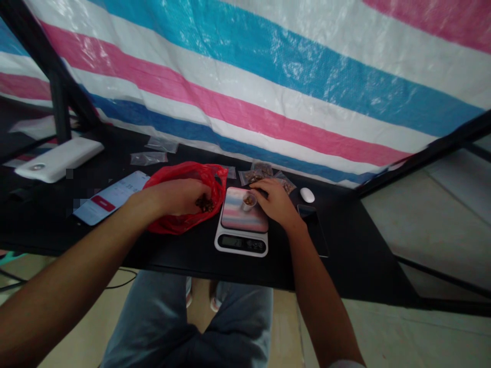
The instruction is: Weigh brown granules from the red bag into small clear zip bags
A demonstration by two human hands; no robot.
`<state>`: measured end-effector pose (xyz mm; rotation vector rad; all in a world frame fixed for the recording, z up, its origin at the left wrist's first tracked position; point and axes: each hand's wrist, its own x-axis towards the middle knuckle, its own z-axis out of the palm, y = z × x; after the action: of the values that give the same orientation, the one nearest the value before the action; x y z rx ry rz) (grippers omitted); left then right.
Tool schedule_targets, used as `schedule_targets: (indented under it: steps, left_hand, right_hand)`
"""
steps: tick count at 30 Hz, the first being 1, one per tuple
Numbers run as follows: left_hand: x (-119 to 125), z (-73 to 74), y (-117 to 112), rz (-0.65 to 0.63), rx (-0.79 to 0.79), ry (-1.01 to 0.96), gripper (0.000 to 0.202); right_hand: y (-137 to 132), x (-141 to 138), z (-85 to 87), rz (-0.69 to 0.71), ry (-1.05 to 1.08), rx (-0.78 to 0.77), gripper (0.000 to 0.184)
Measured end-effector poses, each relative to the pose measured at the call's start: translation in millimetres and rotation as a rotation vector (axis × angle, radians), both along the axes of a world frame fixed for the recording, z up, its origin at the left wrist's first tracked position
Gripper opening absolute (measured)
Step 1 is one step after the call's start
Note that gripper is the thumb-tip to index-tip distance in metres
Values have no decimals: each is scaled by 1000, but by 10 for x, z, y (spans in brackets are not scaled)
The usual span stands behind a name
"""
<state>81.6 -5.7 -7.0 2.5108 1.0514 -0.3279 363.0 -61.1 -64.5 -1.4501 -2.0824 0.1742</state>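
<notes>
My left hand (pixel 180 197) is closed around a clump of dark brown dried pieces (pixel 204 204), just above the open mouth of a red plastic bag (pixel 217 186). To its right stands a white digital kitchen scale (pixel 241 244) with a pastel striped pad (pixel 238 217) on top. A small white cup (pixel 248 201) holding brown pieces sits on that pad. My right hand (pixel 274 202) rests at the pad's far right edge, fingers spread beside the cup, holding nothing I can see. Small clear bags of brown pieces (pixel 253 176) lie just behind the scale.
The black table edge (pixel 192 268) runs in front of the scale. Flat clear plastic bags (pixel 149 158) lie at the back, with a lit phone (pixel 111 198) and a white box-shaped device (pixel 57 159) to the left. A white mouse (pixel 307 194) sits right. A striped tarp (pixel 245 87) hangs behind.
</notes>
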Motion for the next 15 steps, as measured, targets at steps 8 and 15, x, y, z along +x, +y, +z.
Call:
schedule_targets:
  steps: [8,15]
  left_hand:
    - [-28,-4,-53,-66,53,-113,24]
    - [-80,-87,16,-106,62,-146,26]
  right_hand:
    - [17,3,-45,24,-22,-38,14]
    - [-16,8,55,7,193,7,11]
